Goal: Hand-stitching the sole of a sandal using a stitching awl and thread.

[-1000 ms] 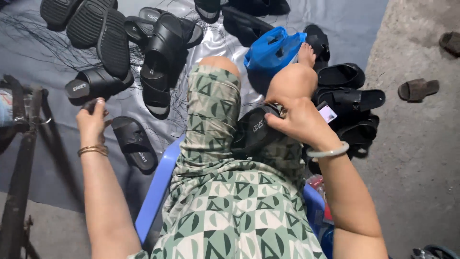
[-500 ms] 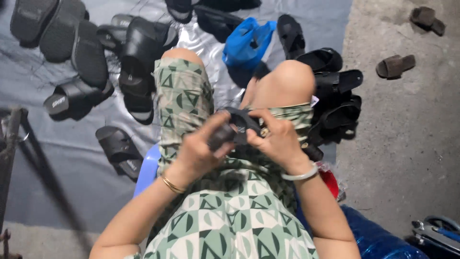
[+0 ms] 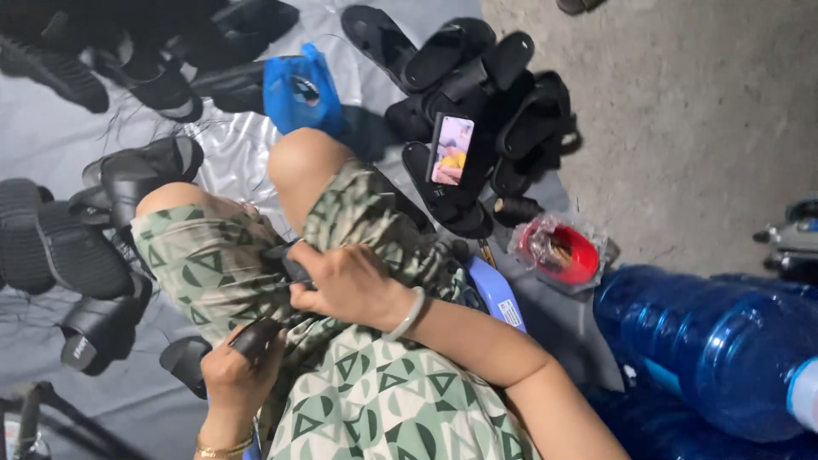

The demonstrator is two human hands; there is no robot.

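The fingers of the right hand (image 3: 345, 285) curl tight over one end of a black slide sandal (image 3: 271, 319) lying across the lap, while the fingers of the left hand (image 3: 234, 375) close around its other end at about seven o'clock from the right hand. To work it well, I would judge that both grips should stay near the ends, so the sole can flex without slipping against the cloth.

Largest first: a grey plastic sheet (image 3: 60, 153), creased and shiny, covers the floor from nine to twelve o'clock. At four o'clock lies a big translucent blue water bottle (image 3: 716, 349), smooth and rounded. The lap is clothed in soft green fabric with a triangle print (image 3: 375, 392). Heaps of matte black rubber sandals (image 3: 486, 102) with ribbed soles sit at one o'clock, more at ten. A blue sandal (image 3: 298, 89) is at twelve. A phone (image 3: 452, 149) leans on the heap. A small red bowl (image 3: 567, 251) in wrinkled clear film sits at three o'clock; its contents are probably scraps, though I cannot tell.
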